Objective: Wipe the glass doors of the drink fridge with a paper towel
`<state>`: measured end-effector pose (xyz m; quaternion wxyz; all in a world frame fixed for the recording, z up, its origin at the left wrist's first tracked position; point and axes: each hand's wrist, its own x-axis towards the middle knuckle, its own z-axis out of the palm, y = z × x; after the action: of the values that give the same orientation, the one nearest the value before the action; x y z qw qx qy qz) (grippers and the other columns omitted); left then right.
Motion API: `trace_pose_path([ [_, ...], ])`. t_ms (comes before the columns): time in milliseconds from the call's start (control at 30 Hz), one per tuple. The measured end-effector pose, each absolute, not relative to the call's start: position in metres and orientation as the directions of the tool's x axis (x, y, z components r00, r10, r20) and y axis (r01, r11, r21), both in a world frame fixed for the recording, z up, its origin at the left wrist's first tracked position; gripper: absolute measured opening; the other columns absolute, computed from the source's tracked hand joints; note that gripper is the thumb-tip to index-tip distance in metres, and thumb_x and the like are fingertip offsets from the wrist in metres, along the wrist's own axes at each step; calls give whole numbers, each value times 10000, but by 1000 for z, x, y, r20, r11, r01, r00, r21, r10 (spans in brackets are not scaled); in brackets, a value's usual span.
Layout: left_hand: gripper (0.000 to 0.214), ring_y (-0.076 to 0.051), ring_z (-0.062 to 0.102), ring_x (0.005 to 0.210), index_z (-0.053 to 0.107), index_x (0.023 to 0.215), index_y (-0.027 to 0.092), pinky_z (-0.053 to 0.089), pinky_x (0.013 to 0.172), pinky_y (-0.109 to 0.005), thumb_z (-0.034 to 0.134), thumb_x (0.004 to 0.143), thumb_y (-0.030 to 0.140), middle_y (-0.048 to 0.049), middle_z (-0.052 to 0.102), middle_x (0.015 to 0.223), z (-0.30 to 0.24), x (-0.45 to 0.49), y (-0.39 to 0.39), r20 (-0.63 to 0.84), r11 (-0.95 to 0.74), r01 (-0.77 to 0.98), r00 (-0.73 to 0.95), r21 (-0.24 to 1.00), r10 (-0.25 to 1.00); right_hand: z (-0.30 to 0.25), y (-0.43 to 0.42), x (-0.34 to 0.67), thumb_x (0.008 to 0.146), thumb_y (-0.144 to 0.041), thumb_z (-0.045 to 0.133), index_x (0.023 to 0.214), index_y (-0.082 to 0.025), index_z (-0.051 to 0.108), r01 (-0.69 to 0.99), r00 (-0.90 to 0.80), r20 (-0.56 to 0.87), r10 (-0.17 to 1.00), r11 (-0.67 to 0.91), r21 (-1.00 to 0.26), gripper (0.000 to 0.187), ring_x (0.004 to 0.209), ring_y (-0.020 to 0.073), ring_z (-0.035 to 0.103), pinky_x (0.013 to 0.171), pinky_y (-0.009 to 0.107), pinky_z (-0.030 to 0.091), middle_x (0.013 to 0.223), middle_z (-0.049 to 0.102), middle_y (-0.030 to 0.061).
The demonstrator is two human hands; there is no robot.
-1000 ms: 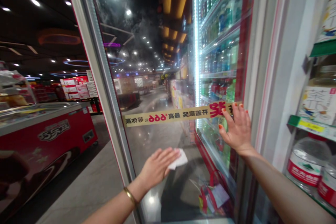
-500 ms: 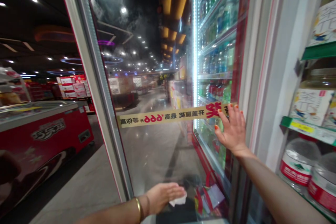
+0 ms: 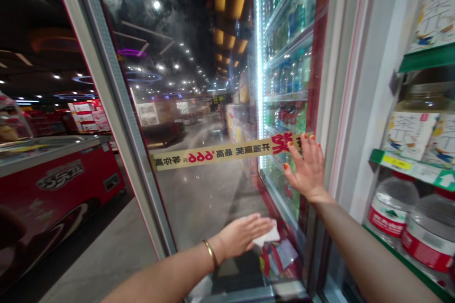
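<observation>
An open glass cooler door (image 3: 199, 104) stands in front of me, with a tan banner strip (image 3: 220, 154) across it. My left hand (image 3: 243, 236) lies flat on the lower glass and presses a white cloth (image 3: 268, 236) against it. My right hand (image 3: 306, 169) rests flat with spread fingers on the door's right side, near the hinge frame (image 3: 339, 104), over the end of the banner.
Cooler shelves (image 3: 419, 165) at right hold large water bottles (image 3: 393, 208) and tea cartons (image 3: 408, 135). A red chest freezer (image 3: 53, 184) stands at left across a grey floor aisle. More lit drink coolers (image 3: 284, 57) show through the glass.
My left hand with the cloth went down the glass, then came back up and to the right. My right hand has stayed pressed on the door.
</observation>
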<state>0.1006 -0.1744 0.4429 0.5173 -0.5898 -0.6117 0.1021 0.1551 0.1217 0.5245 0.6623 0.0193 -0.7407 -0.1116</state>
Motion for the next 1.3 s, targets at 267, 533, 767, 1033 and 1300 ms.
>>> trace_pose_path([
  [267,895,-310,-40,1700,177,1736,145,-8,1388,-615,595,1019,482,-139,172,1805,524,47,-293,891,819,436,-77,-374,448,523,102,155,991,-321,626,1754,-343,154,72,-107,986,-125,988,133,897,1689,404,160,1329,726,249,1848,69,62],
  [533,931,-161,47,1704,128,1752,233,135,1393,-274,432,1023,727,33,119,1827,543,65,-280,746,627,471,107,-620,658,573,3,142,977,-556,689,1727,-379,259,26,-150,912,-382,921,390,882,1704,391,54,1350,755,35,1812,228,8],
  [767,1028,-353,-28,1709,-15,1721,43,121,1396,-585,507,1040,608,-229,15,1809,587,57,-292,978,903,402,-74,-151,197,592,28,132,1003,-558,642,1744,-341,194,9,-126,904,-408,911,413,892,1700,397,79,1332,783,80,1815,190,52],
  [1033,865,-239,10,1713,124,1736,116,87,1419,-421,442,1077,579,-97,108,1826,614,61,-292,781,696,429,37,-576,624,589,27,134,998,-529,656,1740,-354,209,-7,-137,898,-419,907,422,884,1697,393,114,1336,772,106,1814,199,51],
  [1300,736,-149,90,1697,96,1747,239,192,1379,-286,344,1102,496,24,101,1829,613,67,-288,521,360,523,197,-772,831,588,29,131,987,-525,687,1731,-351,241,-21,-123,902,-414,910,415,885,1696,388,129,1341,761,102,1815,205,41],
])
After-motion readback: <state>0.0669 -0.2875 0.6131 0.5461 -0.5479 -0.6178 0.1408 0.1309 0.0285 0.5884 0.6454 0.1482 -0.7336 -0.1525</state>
